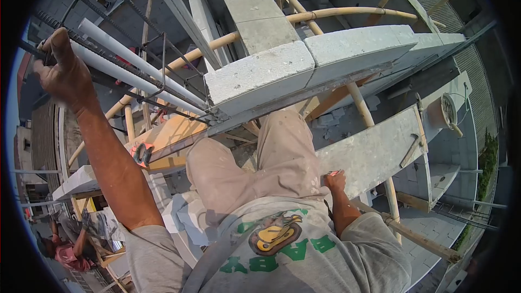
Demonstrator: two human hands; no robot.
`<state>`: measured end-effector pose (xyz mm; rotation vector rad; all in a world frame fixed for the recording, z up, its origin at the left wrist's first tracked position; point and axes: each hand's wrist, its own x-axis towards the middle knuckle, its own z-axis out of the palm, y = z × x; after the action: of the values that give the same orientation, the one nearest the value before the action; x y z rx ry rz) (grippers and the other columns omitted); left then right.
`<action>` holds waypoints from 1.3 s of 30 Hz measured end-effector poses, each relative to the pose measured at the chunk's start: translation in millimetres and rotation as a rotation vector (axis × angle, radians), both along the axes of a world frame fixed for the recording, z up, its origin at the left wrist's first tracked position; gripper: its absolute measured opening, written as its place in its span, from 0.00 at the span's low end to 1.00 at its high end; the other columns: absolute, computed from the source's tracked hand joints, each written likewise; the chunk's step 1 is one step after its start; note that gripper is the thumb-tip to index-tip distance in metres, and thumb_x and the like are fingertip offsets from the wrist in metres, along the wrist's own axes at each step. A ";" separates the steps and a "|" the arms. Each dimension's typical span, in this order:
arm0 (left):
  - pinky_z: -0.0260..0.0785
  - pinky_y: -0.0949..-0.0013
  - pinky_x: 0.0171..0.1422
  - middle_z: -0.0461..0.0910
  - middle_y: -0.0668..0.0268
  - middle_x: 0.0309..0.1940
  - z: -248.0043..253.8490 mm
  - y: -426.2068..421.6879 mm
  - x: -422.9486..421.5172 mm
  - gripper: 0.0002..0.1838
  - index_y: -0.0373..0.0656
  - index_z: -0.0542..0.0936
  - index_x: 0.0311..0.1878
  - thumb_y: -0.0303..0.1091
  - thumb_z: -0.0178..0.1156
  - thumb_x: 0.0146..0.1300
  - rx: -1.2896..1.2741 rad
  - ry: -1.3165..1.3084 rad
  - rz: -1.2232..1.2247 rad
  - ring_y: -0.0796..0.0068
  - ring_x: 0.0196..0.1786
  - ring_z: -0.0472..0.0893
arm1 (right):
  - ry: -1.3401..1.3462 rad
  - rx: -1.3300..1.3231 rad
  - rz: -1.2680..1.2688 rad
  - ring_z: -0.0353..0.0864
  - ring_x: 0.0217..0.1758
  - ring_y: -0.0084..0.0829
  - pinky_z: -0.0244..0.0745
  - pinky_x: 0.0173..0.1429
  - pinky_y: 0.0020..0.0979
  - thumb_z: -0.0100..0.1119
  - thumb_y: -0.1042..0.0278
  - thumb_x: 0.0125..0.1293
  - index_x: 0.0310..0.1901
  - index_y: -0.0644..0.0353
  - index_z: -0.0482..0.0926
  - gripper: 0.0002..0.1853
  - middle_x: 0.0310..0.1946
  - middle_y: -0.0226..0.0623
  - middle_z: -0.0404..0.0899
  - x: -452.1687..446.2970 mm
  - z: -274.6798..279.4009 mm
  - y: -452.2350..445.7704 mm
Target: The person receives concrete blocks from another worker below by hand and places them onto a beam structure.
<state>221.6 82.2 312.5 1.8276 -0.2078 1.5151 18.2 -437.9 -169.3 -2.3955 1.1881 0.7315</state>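
Note:
My left hand (68, 78) is raised at the far left with its fingers closed round an upright steel reinforcing bar (89, 37); part of the grip is hidden. Beside it two white pipes (138, 65) run along the rebar cage. My right hand (335, 182) is closed by my right thigh, at the edge of a pale board (374, 152). A small red-and-grey thing (333, 172) shows at its fingers, too small to name. A hammer (411, 150) lies on the far end of that board.
White blocks (260, 73) form a wall in front of my knees. Bamboo poles (358, 12) cross beyond it. A bucket (440, 111) stands at the right. An orange-and-black handle (142, 154) lies at the left. Another person (70, 249) is at the lower left.

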 end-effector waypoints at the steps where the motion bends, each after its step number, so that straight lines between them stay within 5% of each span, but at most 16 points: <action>1: 0.61 0.83 0.48 0.71 0.71 0.34 -0.1 -6.6 0.9 0.36 0.36 0.67 0.46 0.56 0.70 0.48 -0.017 -0.036 -0.029 0.86 0.39 0.71 | 0.007 0.003 -0.003 0.72 0.55 0.55 0.70 0.58 0.44 0.68 0.51 0.42 0.60 0.61 0.59 0.45 0.53 0.56 0.69 -2.1 12.2 2.3; 12: 0.63 0.70 0.50 0.71 0.63 0.44 5.2 -23.1 -28.3 0.41 0.33 0.68 0.52 0.65 0.59 0.54 0.023 0.314 0.093 0.77 0.42 0.70 | 0.043 -0.031 -0.029 0.72 0.57 0.51 0.69 0.59 0.44 0.68 0.53 0.42 0.60 0.63 0.61 0.43 0.51 0.57 0.72 1.9 232.6 -5.9; 17: 0.69 0.65 0.60 0.64 0.56 0.54 26.8 -46.2 -47.2 0.50 0.36 0.57 0.64 0.63 0.64 0.49 -0.210 0.587 -0.026 0.64 0.56 0.70 | -0.016 0.027 -0.059 0.73 0.56 0.53 0.71 0.57 0.43 0.68 0.53 0.42 0.58 0.65 0.62 0.42 0.50 0.59 0.72 0.8 320.7 -25.0; 20: 0.66 0.61 0.62 0.63 0.51 0.57 43.9 -59.8 -58.8 0.46 0.33 0.55 0.64 0.59 0.61 0.56 -0.256 0.756 -0.001 0.60 0.59 0.69 | 0.003 0.016 -0.059 0.74 0.54 0.54 0.71 0.56 0.42 0.67 0.54 0.42 0.57 0.65 0.61 0.42 0.51 0.59 0.71 -10.8 361.7 -34.5; 23: 0.64 0.61 0.61 0.65 0.46 0.56 39.4 -48.8 -77.3 0.45 0.28 0.53 0.65 0.57 0.58 0.60 -0.263 1.134 0.239 0.57 0.59 0.69 | 0.069 0.068 -0.092 0.73 0.54 0.54 0.71 0.56 0.42 0.67 0.53 0.42 0.58 0.65 0.61 0.42 0.51 0.59 0.70 -22.3 400.6 -42.1; 25: 0.64 0.62 0.58 0.67 0.42 0.54 4.8 -40.2 -91.0 0.45 0.23 0.54 0.63 0.55 0.58 0.61 0.032 0.966 0.423 0.54 0.53 0.72 | 0.077 0.043 -0.077 0.73 0.54 0.54 0.71 0.56 0.42 0.67 0.53 0.42 0.58 0.65 0.61 0.42 0.51 0.59 0.70 -36.7 416.1 -44.8; 27: 0.66 0.66 0.53 0.73 0.46 0.47 21.4 -74.1 -111.7 0.37 0.24 0.65 0.56 0.53 0.58 0.62 -0.161 1.222 0.323 0.59 0.44 0.76 | 0.092 0.045 -0.087 0.73 0.55 0.54 0.71 0.57 0.42 0.67 0.53 0.41 0.58 0.65 0.62 0.42 0.52 0.59 0.71 -46.8 435.2 -46.9; 29: 0.65 0.74 0.47 0.79 0.66 0.33 40.1 -91.2 -129.3 0.22 0.32 0.79 0.39 0.47 0.60 0.61 -0.453 1.596 -0.179 0.77 0.37 0.75 | 0.117 0.069 -0.128 0.73 0.55 0.54 0.71 0.57 0.43 0.68 0.52 0.41 0.58 0.65 0.62 0.43 0.52 0.59 0.71 -53.7 456.0 -49.9; 32: 0.65 0.75 0.47 0.78 0.70 0.31 126.8 -188.1 -127.2 0.19 0.37 0.80 0.40 0.46 0.64 0.58 -0.242 1.860 -0.711 0.78 0.38 0.75 | 0.199 0.108 -0.108 0.73 0.56 0.55 0.71 0.58 0.43 0.69 0.51 0.41 0.58 0.66 0.62 0.44 0.52 0.60 0.71 -52.3 495.5 -53.7; 33: 0.65 0.72 0.49 0.78 0.69 0.34 160.8 -223.0 -123.7 0.19 0.39 0.80 0.41 0.47 0.65 0.56 -0.370 1.937 -0.992 0.75 0.41 0.76 | 0.187 0.119 -0.098 0.73 0.56 0.55 0.71 0.58 0.43 0.69 0.50 0.40 0.57 0.67 0.62 0.44 0.51 0.60 0.71 -55.4 497.1 -57.5; 35: 0.65 0.69 0.51 0.78 0.65 0.40 216.0 -274.7 -113.7 0.20 0.40 0.80 0.42 0.46 0.68 0.53 -0.156 1.856 -1.522 0.70 0.46 0.76 | 0.207 0.151 -0.077 0.70 0.58 0.55 0.69 0.60 0.43 0.67 0.50 0.42 0.61 0.65 0.59 0.46 0.55 0.60 0.68 -57.9 497.3 -66.2; 37: 0.64 0.66 0.53 0.77 0.62 0.43 271.2 -319.9 -99.0 0.21 0.41 0.81 0.42 0.45 0.69 0.50 -0.019 1.486 -2.171 0.66 0.49 0.76 | 0.218 0.172 -0.060 0.69 0.59 0.56 0.68 0.61 0.44 0.67 0.50 0.43 0.63 0.63 0.57 0.47 0.57 0.59 0.65 -55.6 499.9 -76.0; 39: 0.63 0.64 0.52 0.77 0.61 0.41 323.0 -356.9 -97.3 0.16 0.41 0.81 0.40 0.41 0.68 0.52 -0.094 1.087 -2.526 0.65 0.46 0.76 | 0.173 0.164 -0.038 0.69 0.59 0.56 0.68 0.60 0.44 0.67 0.49 0.43 0.63 0.63 0.57 0.48 0.57 0.59 0.66 -51.7 513.1 -85.3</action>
<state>124.3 -274.7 635.5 0.6371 -1.1185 -1.1147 -33.5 -523.2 343.8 -2.2065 1.1860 1.0005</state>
